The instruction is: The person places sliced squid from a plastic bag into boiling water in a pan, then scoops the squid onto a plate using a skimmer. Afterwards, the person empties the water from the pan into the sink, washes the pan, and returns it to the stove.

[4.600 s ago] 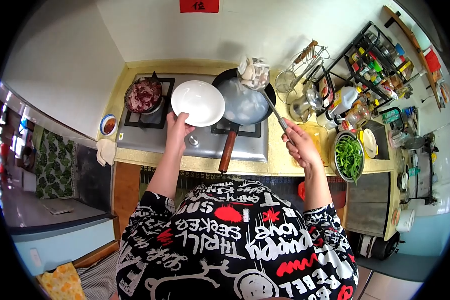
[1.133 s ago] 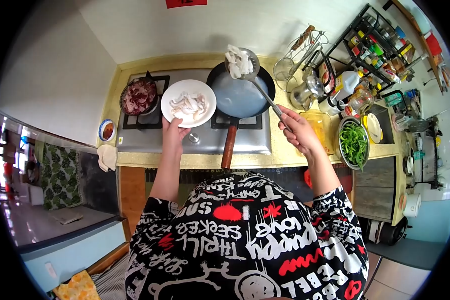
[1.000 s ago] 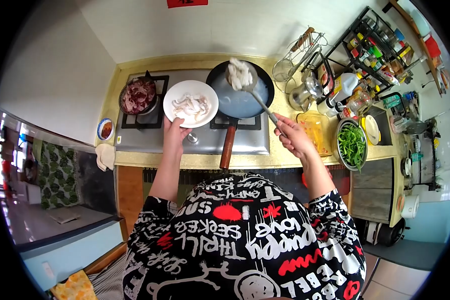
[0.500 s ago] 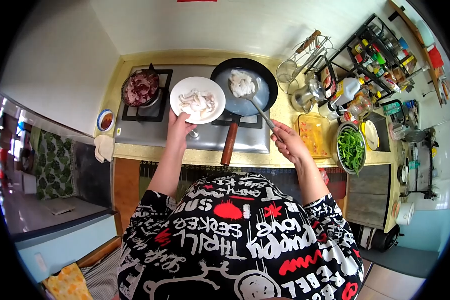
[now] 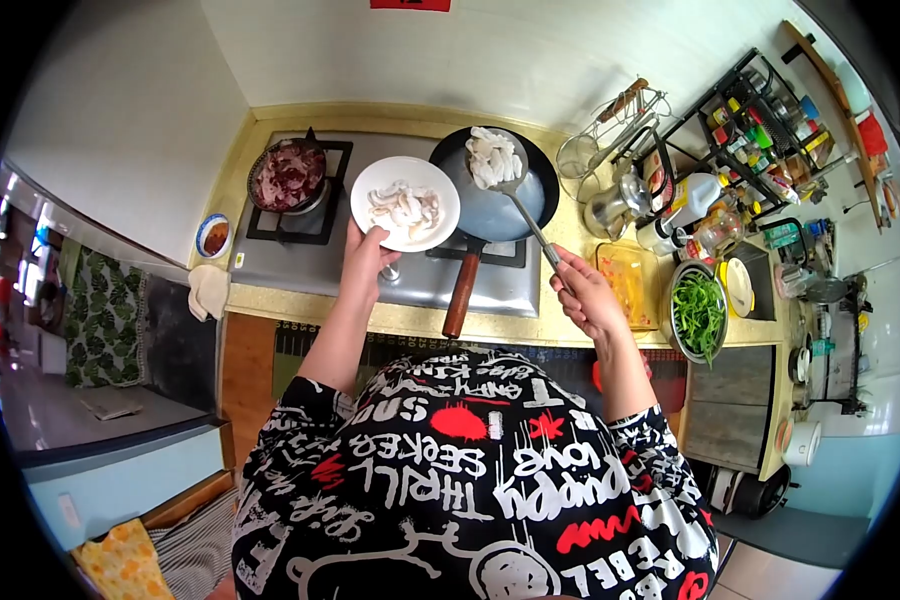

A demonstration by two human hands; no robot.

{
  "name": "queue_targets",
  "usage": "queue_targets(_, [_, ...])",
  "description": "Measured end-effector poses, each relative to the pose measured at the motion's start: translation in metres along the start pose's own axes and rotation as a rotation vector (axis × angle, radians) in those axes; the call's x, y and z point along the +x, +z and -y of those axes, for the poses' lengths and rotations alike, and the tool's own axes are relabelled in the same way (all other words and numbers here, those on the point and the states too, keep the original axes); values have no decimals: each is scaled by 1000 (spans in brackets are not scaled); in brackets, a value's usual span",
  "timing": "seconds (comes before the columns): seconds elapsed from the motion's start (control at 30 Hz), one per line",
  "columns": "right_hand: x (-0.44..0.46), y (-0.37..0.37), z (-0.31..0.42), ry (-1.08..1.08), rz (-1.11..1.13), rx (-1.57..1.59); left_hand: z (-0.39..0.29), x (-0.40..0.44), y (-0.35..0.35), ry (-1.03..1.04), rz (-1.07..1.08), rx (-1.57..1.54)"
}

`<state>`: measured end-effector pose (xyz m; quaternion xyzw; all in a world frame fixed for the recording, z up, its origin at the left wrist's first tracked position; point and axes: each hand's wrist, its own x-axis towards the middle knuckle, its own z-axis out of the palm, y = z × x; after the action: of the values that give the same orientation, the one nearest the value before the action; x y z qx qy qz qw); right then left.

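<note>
My left hand [image 5: 370,255] grips the near rim of a white bowl [image 5: 368,217], fingers under it and thumb on top. Pale, whitish strips of food [image 5: 406,207] lie in it. In my right hand [image 5: 588,295] is the grey handle of a long skimmer [image 5: 533,226]. Its head, mostly hidden under a heap of similar pale strips [image 5: 494,160], hangs over the far part of a black frying pan [image 5: 545,160]. Cloudy liquid [image 5: 500,215] fills the pan's bottom. The pan's wooden handle [image 5: 460,295] points toward me, between my hands.
Dark red meat fills a pot [image 5: 288,176] on the left burner. A small sauce bowl [image 5: 213,236] stands left of the stove. To the right are a glass dish [image 5: 627,290], a metal bowl of green vegetables [image 5: 698,312], a metal pot [image 5: 615,205] and a spice rack [image 5: 760,130].
The skimmer with its load has moved slightly up and toward the pan's far edge. My left hand still holds the bowl beside the pan. The whole view has shifted a little.
</note>
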<state>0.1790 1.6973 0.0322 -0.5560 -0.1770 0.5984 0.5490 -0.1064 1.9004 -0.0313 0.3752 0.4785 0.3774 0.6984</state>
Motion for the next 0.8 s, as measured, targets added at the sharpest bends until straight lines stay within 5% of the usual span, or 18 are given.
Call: queue_targets(0.8, [-35, 40, 24, -56, 19, -408, 4, 3, 24, 8, 92, -3])
